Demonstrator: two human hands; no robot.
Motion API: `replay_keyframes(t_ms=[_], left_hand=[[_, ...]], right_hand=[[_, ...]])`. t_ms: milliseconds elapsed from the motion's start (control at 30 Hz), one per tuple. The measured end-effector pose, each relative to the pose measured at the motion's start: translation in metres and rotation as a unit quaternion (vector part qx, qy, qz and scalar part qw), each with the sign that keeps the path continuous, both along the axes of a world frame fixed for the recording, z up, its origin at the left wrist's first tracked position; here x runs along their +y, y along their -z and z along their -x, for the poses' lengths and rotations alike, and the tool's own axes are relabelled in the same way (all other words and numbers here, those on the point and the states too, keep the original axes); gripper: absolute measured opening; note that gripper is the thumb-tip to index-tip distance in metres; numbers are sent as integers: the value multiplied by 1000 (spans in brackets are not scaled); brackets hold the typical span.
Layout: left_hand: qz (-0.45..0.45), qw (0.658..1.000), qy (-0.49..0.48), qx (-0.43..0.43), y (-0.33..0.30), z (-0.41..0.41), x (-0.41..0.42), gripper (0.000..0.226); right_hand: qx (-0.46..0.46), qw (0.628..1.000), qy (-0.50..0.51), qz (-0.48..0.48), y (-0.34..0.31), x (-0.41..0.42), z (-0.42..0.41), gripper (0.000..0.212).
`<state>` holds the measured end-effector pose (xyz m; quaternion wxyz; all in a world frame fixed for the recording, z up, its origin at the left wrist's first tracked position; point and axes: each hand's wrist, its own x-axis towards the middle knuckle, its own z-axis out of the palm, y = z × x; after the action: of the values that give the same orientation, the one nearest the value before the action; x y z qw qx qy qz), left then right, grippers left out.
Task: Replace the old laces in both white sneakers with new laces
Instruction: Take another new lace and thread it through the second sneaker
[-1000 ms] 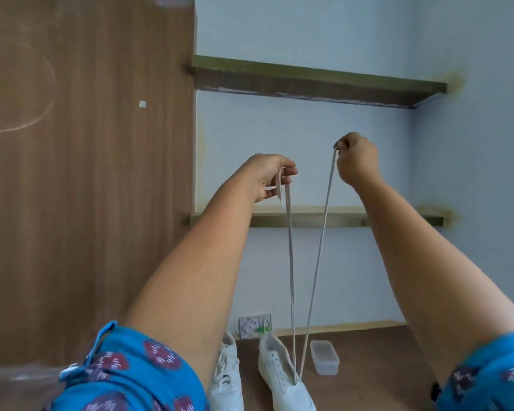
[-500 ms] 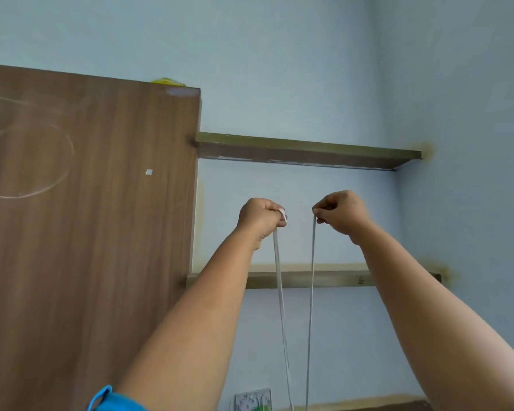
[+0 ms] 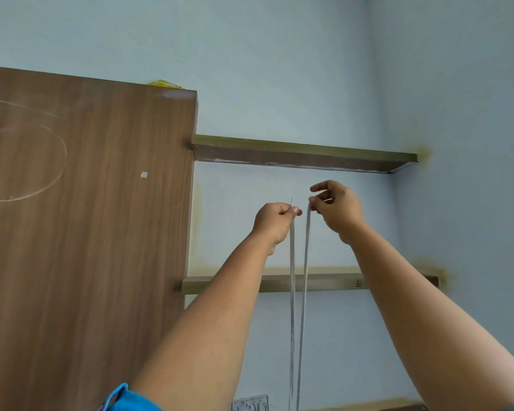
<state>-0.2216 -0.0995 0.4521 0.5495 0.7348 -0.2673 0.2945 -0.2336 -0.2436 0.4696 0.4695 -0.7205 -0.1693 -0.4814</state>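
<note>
We hold the lace (image 3: pixel 292 292) up in front of us, both arms raised. Our left hand (image 3: pixel 275 223) is curled into a fist and pinches one strand near its tip, which pokes up just above the thumb. Our right hand (image 3: pixel 337 210) pinches the other strand between thumb and finger, with the forefinger lifted loosely above. The two hands sit near each other, not touching, the right a little higher. Both strands hang straight down between our forearms, close together, and run out of view at the bottom edge. Behind the hands are a pale blue wall (image 3: pixel 279 69) and two shelves (image 3: pixel 303 155); the lace crosses in front of the lower shelf. A brown cabinet (image 3: pixel 86 232) stands to the left, with something yellow on top. A socket (image 3: pixel 250 404) shows low on the wall.
</note>
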Motion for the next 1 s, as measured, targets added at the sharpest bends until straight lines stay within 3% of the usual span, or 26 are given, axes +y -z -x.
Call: replay_keyframes(t_ms=[100,233,733,1000], left_hand=[[94,994,0,-61,-1,-3,-6,16],[156,985,1,-73,-2,-4,-12,14],[117,992,-15,-50,-5,-9,-18,6],[117,992,-19,-49,2,-17,-18,9]], right_hand=[[16,998,-56,3,-1,6,2,23],[8,998,-62,5,-2,8,4,29],[-61,997,-39,12,-3,9,-2,40],[-30,998,-57,-6,10,12,-11,20]])
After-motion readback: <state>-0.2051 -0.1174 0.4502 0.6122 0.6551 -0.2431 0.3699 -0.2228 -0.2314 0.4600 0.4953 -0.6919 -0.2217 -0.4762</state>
